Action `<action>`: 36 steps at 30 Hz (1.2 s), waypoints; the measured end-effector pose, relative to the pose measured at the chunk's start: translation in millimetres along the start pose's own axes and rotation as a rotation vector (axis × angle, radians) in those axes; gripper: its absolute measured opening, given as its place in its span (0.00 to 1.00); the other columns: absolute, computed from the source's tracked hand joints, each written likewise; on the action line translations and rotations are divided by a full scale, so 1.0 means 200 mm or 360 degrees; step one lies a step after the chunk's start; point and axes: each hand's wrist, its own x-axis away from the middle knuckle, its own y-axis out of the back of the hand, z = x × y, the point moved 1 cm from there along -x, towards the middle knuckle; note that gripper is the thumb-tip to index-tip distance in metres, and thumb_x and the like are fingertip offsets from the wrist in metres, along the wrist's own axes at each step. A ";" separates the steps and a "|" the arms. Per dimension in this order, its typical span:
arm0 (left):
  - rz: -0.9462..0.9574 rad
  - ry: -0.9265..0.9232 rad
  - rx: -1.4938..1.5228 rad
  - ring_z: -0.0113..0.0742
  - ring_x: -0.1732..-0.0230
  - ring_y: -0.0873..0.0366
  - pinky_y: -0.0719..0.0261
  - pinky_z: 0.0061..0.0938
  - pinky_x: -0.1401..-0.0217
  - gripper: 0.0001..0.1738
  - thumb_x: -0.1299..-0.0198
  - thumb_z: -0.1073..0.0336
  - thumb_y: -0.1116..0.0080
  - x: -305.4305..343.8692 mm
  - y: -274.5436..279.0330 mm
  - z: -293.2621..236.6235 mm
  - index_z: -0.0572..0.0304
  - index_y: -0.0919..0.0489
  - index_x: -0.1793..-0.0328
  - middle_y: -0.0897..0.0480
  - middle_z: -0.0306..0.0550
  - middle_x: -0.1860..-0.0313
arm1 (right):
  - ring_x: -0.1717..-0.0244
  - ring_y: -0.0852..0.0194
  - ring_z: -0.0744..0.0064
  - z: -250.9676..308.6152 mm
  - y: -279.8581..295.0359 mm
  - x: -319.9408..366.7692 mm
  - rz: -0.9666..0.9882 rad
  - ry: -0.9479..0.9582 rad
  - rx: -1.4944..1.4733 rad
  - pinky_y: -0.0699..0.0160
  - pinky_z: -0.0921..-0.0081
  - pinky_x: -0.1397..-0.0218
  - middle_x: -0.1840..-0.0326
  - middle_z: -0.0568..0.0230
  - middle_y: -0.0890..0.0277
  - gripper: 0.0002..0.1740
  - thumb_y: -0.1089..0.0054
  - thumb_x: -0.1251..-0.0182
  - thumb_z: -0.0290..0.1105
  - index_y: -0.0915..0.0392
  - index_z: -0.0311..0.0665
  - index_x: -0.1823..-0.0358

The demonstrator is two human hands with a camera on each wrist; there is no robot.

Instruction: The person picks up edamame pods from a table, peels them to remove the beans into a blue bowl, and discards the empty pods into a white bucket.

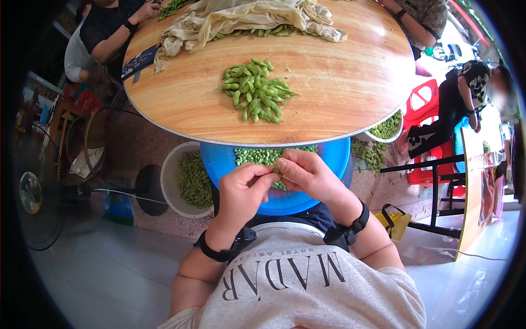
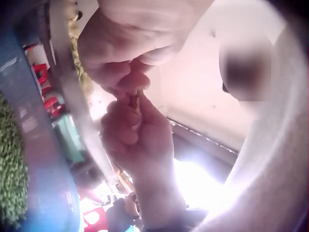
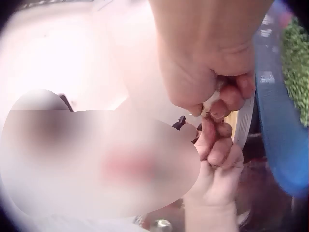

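Over a blue basin [image 1: 335, 159] on the lap, both hands meet at a small green soybean pod [image 1: 276, 171]. My left hand [image 1: 244, 189] pinches it between thumb and fingers from the left. From the right, the thumb and curled fingers of my right hand [image 1: 309, 174] grip its other end. Most of the pod is hidden by the fingertips; a bit shows between them in the right wrist view. Shelled green soybeans [image 1: 253, 156] lie in the basin below. On the table [image 1: 339, 90] ahead sits a heap of whole pods [image 1: 255, 93].
A white bucket [image 1: 167, 175] of pods stands left of the basin, another white tub [image 1: 398, 131] on the right. A cream cloth [image 1: 235, 22] covers more pods at the table's far side. Other people [image 1: 112, 33] are around the table. A fan [image 1: 33, 192] stands left.
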 end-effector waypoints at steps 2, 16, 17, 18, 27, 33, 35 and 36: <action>0.0045 0.0377 0.0470 0.26 0.84 0.29 0.35 0.17 0.83 0.04 0.46 0.72 0.41 -0.01 0.00 0.05 0.65 0.21 0.66 0.22 0.43 0.78 | 0.81 0.43 0.86 -0.01 -0.01 0.00 -0.0062 0.0106 0.0146 0.42 0.85 0.80 0.83 0.74 0.37 0.15 0.53 0.32 0.37 0.31 0.34 0.73; 0.0057 0.0469 0.0677 0.21 0.87 0.35 0.41 0.14 0.86 0.07 0.42 0.69 0.48 -0.01 -0.08 0.14 0.65 0.25 0.69 0.25 0.39 0.80 | 0.79 0.39 0.87 -0.06 0.07 0.03 -0.0141 0.0059 0.0497 0.39 0.83 0.80 0.82 0.71 0.31 0.14 0.37 0.44 0.38 0.26 0.33 0.71; 0.0076 0.0501 0.0668 0.20 0.87 0.36 0.40 0.14 0.85 0.07 0.41 0.69 0.49 -0.01 -0.07 0.13 0.64 0.25 0.69 0.26 0.38 0.81 | 0.80 0.39 0.87 -0.09 0.06 0.03 -0.0157 0.0118 0.0261 0.39 0.84 0.79 0.83 0.72 0.31 0.13 0.37 0.45 0.37 0.25 0.34 0.72; 0.0116 0.0493 0.0618 0.20 0.86 0.35 0.39 0.14 0.85 0.07 0.41 0.69 0.49 -0.02 -0.07 0.13 0.65 0.25 0.69 0.26 0.38 0.81 | 0.81 0.38 0.86 -0.10 0.06 0.03 -0.0137 0.0064 0.0190 0.39 0.85 0.79 0.83 0.72 0.31 0.12 0.38 0.45 0.36 0.25 0.34 0.72; 0.0096 -0.0613 -0.0771 0.41 0.74 0.24 0.27 0.27 0.73 0.09 0.58 0.75 0.35 -0.04 -0.06 0.16 0.66 0.19 0.67 0.22 0.50 0.74 | 0.83 0.37 0.85 -0.20 0.14 0.00 -0.0217 -0.0285 0.0039 0.38 0.84 0.81 0.82 0.72 0.30 0.09 0.43 0.49 0.29 0.22 0.33 0.67; 0.0023 -0.0039 -0.0324 0.31 0.82 0.24 0.30 0.21 0.80 0.06 0.54 0.76 0.37 -0.06 -0.05 0.21 0.68 0.19 0.68 0.22 0.47 0.77 | 0.80 0.31 0.82 -0.25 0.16 0.00 -0.0340 -0.0324 -0.0021 0.31 0.83 0.77 0.77 0.66 0.25 0.16 0.44 0.43 0.32 0.24 0.28 0.56; 0.0012 0.0129 -0.0269 0.26 0.82 0.25 0.31 0.18 0.82 0.04 0.52 0.78 0.40 -0.08 -0.07 0.23 0.71 0.20 0.68 0.22 0.46 0.76 | 0.78 0.29 0.81 -0.35 0.15 -0.01 -0.0285 -0.0195 -0.0018 0.30 0.84 0.75 0.76 0.68 0.25 0.16 0.43 0.42 0.36 0.24 0.32 0.57; 0.0020 0.0165 -0.0207 0.27 0.82 0.24 0.30 0.17 0.82 0.06 0.51 0.78 0.41 -0.08 -0.07 0.27 0.73 0.21 0.66 0.22 0.47 0.74 | 0.78 0.30 0.82 -0.30 0.14 0.00 -0.0224 -0.0227 -0.0018 0.30 0.84 0.75 0.75 0.68 0.26 0.15 0.43 0.42 0.36 0.24 0.32 0.59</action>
